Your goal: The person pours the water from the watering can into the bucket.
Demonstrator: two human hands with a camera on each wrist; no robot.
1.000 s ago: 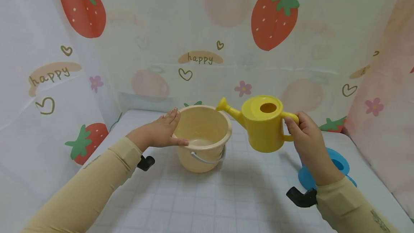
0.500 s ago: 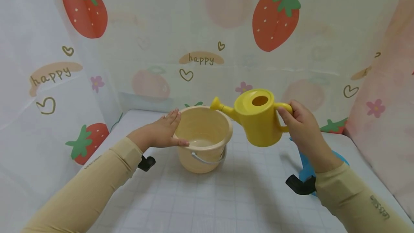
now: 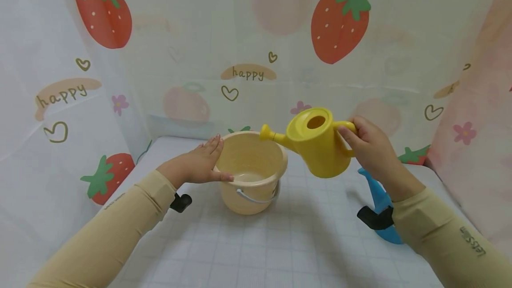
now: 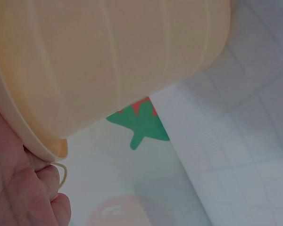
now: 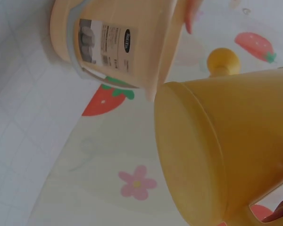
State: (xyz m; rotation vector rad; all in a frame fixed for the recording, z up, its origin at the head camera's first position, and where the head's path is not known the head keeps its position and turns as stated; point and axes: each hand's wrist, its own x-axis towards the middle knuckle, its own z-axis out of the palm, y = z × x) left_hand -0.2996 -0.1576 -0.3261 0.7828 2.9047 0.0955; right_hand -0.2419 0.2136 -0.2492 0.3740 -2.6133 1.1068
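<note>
My right hand [image 3: 370, 152] grips the handle of a yellow watering can [image 3: 320, 148], held in the air and tilted towards the left. Its spout head overlaps the right part of the mouth of a cream bucket [image 3: 248, 199] in the head view. The bucket stands upright on the table, its pale handle hanging down in front. My left hand [image 3: 198, 161] rests on the bucket's left rim with fingers straight and thumb spread along the front. In the right wrist view the can's base [image 5: 191, 155] faces the camera, with the labelled bucket [image 5: 118, 42] beyond it.
A blue watering can [image 3: 382, 199] stands on the table at the right, partly hidden behind my right wrist. The table [image 3: 256, 252] has a pale checked cover. Hanging cloth [image 3: 192, 26] with strawberry prints surrounds it at the back and sides.
My right hand has raised the yellow watering can slightly, moved it left and tipped it further towards the bucket. The left hand and the bucket have stayed in place.
</note>
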